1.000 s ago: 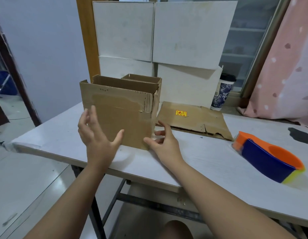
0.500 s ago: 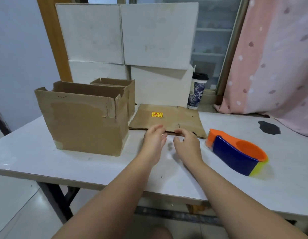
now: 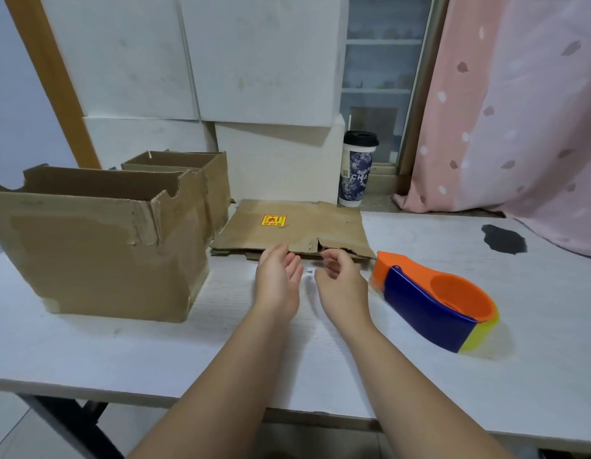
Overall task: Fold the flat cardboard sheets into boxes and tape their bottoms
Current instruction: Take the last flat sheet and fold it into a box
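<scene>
A flat brown cardboard sheet [image 3: 297, 228] with a yellow and red sticker lies on the white table [image 3: 188, 352], at the middle back. My left hand [image 3: 278, 283] and my right hand [image 3: 340, 279] hover side by side just in front of its near edge, fingers loosely curled, holding nothing. A folded brown box [image 3: 98, 250] stands upright and open-topped at the left. A second, smaller folded box [image 3: 201, 173] stands behind it. An orange, blue and yellow tape dispenser [image 3: 436, 301] lies to the right of my right hand.
White boxes [image 3: 194, 61] are stacked against the back wall. A lidded paper cup [image 3: 356, 170] stands on the sill behind the sheet. A pink curtain [image 3: 519, 111] hangs at the right, over a dark stain [image 3: 502, 238] on the table.
My hands have left the big folded box, which now stands alone at the left. They have moved right to the near edge of the flat sheet, and the view has turned right.
</scene>
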Demonstrator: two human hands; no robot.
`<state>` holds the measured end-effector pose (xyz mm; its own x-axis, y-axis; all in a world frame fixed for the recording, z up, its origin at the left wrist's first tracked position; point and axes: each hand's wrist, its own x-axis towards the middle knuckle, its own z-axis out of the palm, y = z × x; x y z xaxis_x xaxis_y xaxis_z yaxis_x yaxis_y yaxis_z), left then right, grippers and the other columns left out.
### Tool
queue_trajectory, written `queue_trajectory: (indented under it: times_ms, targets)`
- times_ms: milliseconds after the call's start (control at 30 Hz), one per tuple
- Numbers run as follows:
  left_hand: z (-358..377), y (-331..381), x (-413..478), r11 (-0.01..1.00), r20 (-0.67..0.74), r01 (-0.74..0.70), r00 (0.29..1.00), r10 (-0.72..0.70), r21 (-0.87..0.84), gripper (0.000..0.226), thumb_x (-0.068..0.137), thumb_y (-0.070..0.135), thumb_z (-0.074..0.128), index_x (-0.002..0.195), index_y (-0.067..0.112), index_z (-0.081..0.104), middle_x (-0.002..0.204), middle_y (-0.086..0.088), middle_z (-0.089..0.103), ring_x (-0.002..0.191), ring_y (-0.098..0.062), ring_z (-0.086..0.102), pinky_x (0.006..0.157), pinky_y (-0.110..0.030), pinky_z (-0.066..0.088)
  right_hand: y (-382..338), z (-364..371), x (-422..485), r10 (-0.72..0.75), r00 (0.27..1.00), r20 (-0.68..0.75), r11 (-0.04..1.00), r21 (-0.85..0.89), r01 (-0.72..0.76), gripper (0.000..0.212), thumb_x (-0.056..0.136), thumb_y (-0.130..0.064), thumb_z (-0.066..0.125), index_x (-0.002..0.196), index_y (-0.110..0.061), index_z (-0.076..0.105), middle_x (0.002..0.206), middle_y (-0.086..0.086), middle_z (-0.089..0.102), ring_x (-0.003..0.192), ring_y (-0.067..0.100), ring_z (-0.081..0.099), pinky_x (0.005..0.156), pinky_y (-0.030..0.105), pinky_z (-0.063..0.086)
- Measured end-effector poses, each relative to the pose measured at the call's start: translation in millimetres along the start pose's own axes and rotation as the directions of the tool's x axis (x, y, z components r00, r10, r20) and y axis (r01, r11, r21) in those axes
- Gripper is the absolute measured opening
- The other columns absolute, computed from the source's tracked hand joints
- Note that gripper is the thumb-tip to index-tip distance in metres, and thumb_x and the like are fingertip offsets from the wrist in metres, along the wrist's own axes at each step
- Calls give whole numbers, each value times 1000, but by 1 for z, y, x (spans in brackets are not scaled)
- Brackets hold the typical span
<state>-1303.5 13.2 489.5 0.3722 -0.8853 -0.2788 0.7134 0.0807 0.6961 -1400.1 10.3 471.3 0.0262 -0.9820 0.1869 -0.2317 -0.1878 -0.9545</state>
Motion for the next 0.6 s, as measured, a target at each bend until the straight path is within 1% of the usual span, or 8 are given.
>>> queue_trajectory:
  times_ms: [100,233,333,433,500,533,567,600]
  targets:
    - [3,2,4,997,43,-17,999,20,-71,24,96,13,52,120,10,55,138,-11,41,124,-31,48,98,-33,44,0,0,-1,1,999,35,1000,31,-2,40,90,-9,55,125,-28,52,120,-10,57,113,3,51,96,21,40]
    - [3,2,6,997,71,20,997,-14,-81,37,95,17,54,130,5,51,139,-8,41,116,-28,53,78,-27,52,0,-1,-4,-11,999,51,998,60,8,46,90,-9,56,129,-31,49,121,-10,55,112,2,51,94,19,39]
    - [3,1,7,996,67,3,998,3,-92,30,93,15,56,122,7,51,135,-4,44,110,-27,54,71,-24,52,-1,-3,-6,-6,999,31,997,74,4,48,89,-8,56,130,-34,48,117,-15,53,110,3,53,95,22,42]
    - [0,3,6,987,130,-15,991,37,-163,19,94,16,54,112,10,57,133,-2,48,101,-24,57,74,-25,53,-3,-5,-7,-31,999,-6,993,110,32,38,90,-11,58,121,-33,51,110,-23,52,103,-1,55,81,14,43]
    - [-3,5,4,974,175,-16,983,57,-226,19,95,20,51,110,11,58,135,-1,47,102,-24,57,78,-27,52,-4,-6,-6,-38,999,-25,990,135,41,18,91,-21,60,107,-30,55,106,-19,58,101,2,59,74,13,43]
    - [-4,7,3,967,199,-10,978,62,-255,23,95,22,49,114,11,57,138,-1,45,105,-24,56,82,-28,51,-7,-6,-7,-35,999,-31,987,158,39,9,92,-30,60,100,-32,57,104,-17,62,100,4,61,75,15,44]
    - [-4,9,2,960,217,2,974,61,-280,29,96,24,47,119,9,55,142,-3,41,112,-26,53,87,-30,50,-9,-7,-9,-27,999,-29,979,201,32,9,91,-42,59,98,-36,57,106,-16,63,101,6,62,80,18,46]
    - [-3,10,0,954,225,14,973,57,-301,34,96,25,45,124,7,53,146,-5,37,121,-29,48,92,-32,47,-12,-8,-11,-16,1000,-9,967,255,18,22,88,-54,54,104,-39,56,113,-14,63,105,7,61,88,24,48]
